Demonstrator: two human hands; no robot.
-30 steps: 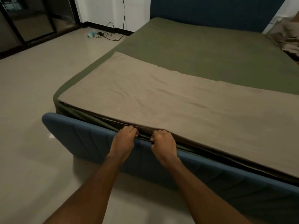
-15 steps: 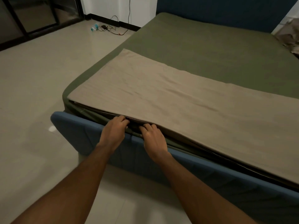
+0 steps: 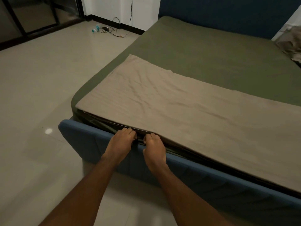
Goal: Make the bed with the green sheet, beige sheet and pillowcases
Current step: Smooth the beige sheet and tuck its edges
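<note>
Bed, hands gripping beige sheet edge

Home bedroom, large bed with blue padded frame, tiled floor, charger cable by the white wall

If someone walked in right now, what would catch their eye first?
The left hand and right hand sit side by side at the near edge of the beige sheet, fingers curled on it, above the blue bed frame. That sheet covers only this near strip; beyond it the green sheet lies bare.
</note>
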